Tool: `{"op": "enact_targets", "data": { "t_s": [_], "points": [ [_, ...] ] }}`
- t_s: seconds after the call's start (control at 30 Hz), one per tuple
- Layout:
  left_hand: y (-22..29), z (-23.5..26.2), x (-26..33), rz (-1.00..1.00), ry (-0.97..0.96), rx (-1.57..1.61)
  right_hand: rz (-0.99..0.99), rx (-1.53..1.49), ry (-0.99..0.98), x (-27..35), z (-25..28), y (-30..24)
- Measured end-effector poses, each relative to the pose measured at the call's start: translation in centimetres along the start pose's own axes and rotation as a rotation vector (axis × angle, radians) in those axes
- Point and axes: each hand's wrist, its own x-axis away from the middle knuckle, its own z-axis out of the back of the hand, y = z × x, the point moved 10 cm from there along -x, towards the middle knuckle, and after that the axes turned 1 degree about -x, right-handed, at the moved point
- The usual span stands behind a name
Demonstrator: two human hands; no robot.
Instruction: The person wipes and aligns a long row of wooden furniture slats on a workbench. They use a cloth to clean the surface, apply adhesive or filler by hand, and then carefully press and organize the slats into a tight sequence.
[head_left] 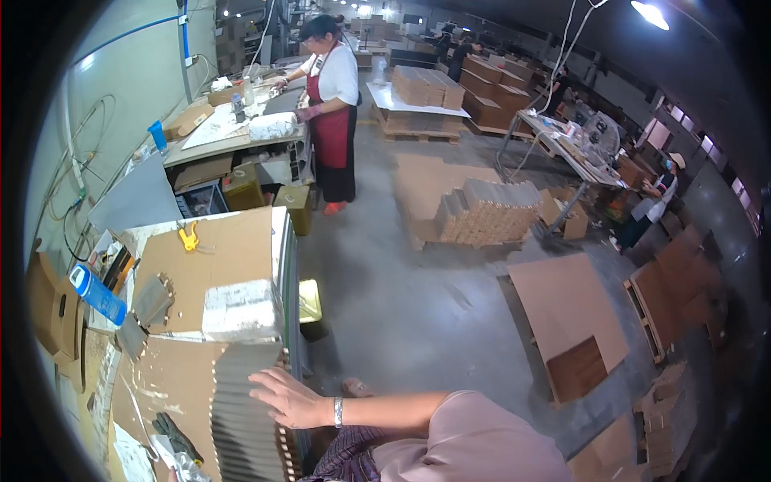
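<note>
Right hand (pixel 292 400) — fingers spread, over the right edge of a row of grey strips (pixel 243 418); the row lies on a cardboard sheet (pixel 165 373), a dark glove (pixel 180 438) to its left; left hand's grip — cannot tell.

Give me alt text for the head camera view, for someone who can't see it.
A bare right hand, fingers spread, is over a row of grey ribbed strips on a cardboard-covered workbench. Nearby are a yellow spring clamp and a blue bottle; beyond, a co-worker in a red apron stands at another bench.
</note>
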Motion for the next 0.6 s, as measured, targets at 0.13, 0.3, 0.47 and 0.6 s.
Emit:
{"op": "enact_targets", "data": {
  "t_s": [0.13,0.3,0.47,0.6],
  "points": [
    [4.0,-11.2,-4.1,-0.58,-0.1,-0.285,0.108,0.003,-0.078,-7.7,2.9,3.1],
    [-7.6,-15.6,-8.5,-0.125,-0.329,-0.266,0.099,-0.145,-0.317,-9.8,2.5,7.5],
    [-9.1,-6.7,-10.4,-0.014,0.127,0.053,0.135,-0.165,-0.449,-8.9,1.2,9.2],
    [4.1,-18.0,-7.9,-0.538,-0.106,-0.695,0.152,-0.238,-0.498,-8.1,-0.9,9.2]
  ]
}}
